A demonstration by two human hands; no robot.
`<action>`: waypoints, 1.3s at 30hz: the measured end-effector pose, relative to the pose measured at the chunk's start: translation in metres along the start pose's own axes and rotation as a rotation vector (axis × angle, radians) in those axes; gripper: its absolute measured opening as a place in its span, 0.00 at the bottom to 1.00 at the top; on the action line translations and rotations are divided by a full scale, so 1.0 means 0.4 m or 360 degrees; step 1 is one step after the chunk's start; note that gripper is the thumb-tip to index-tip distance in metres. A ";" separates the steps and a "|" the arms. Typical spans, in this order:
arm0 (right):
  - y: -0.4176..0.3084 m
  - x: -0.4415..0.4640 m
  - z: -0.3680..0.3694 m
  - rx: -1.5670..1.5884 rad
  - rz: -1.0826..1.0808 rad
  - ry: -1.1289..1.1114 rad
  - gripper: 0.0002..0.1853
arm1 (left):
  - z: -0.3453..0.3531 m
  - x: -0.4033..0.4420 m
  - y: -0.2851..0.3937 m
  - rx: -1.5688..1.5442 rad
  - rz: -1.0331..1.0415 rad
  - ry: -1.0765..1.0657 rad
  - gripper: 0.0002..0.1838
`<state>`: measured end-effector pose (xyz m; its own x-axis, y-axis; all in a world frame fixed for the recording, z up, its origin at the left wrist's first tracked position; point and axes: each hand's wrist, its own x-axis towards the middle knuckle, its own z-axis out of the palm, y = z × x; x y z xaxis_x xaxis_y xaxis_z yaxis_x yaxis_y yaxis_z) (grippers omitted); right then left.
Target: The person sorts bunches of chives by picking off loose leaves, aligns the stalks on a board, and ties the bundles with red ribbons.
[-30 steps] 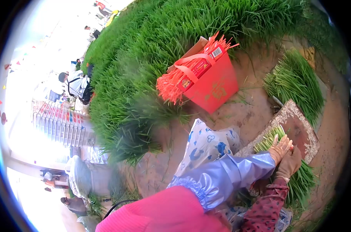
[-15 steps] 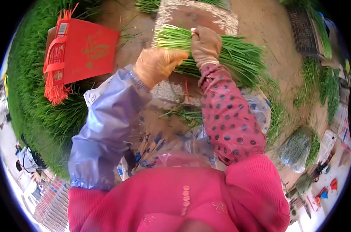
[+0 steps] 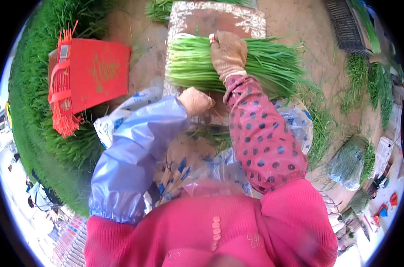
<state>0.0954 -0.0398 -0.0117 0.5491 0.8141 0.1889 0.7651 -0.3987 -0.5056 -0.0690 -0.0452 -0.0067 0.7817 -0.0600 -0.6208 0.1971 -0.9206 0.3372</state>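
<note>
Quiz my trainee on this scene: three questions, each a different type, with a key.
1. Multiple choice: What does the right hand grip?
a) a plastic bag
b) a bundle of chive-like greens
c) a black crate
2. True or false: In this view, the red carrier bag is to the left of the board with the white patterned border.
3. Fill in the blank: The reddish sleeve on the right arm is patterned with dark ____.

Key: 1. b; 2. True; 3. dots
</note>
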 end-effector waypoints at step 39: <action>0.082 0.017 0.003 0.0931 -0.0364 -0.0391 0.08 | -0.196 0.098 -0.106 -0.2971 -0.1178 0.0735 0.13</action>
<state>0.1238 -0.0468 -0.0277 0.2498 0.9508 0.1834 0.5069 0.0329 -0.8614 -0.0004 0.0217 0.0101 0.2884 0.4140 -0.8634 0.4793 0.7182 0.5045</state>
